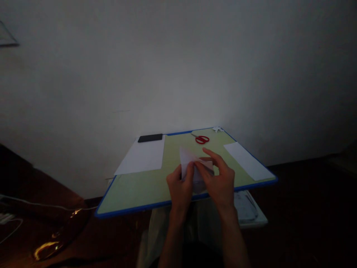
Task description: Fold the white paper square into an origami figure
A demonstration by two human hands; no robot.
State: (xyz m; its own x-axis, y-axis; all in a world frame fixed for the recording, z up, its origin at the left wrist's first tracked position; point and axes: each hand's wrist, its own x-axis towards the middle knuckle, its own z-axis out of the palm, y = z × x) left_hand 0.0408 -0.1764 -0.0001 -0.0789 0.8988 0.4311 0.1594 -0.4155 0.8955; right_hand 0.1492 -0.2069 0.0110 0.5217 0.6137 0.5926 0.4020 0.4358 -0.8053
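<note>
A folded piece of white paper (pixel 185 159) is held up between my hands over the table's near edge. My left hand (pixel 180 184) pinches its left side, thumb on top. On the other side, my right hand (pixel 219 176) grips the paper with its thumb close to my left thumb, while the index finger reaches out beyond it. The paper's lower folds are dim and partly hidden by my fingers. Beyond my hands, scissors (pixel 202 139) with red handles lie on the pale green tabletop (pixel 134 193).
A white sheet (pixel 142 158) lies at the left with a dark flat object (pixel 150 138) on its far end. Another paper strip (pixel 249 162) lies at the right. Small paper scraps (pixel 218 129) sit in the far corner, by the wall. A white cable (pixel 50 204) runs at the left.
</note>
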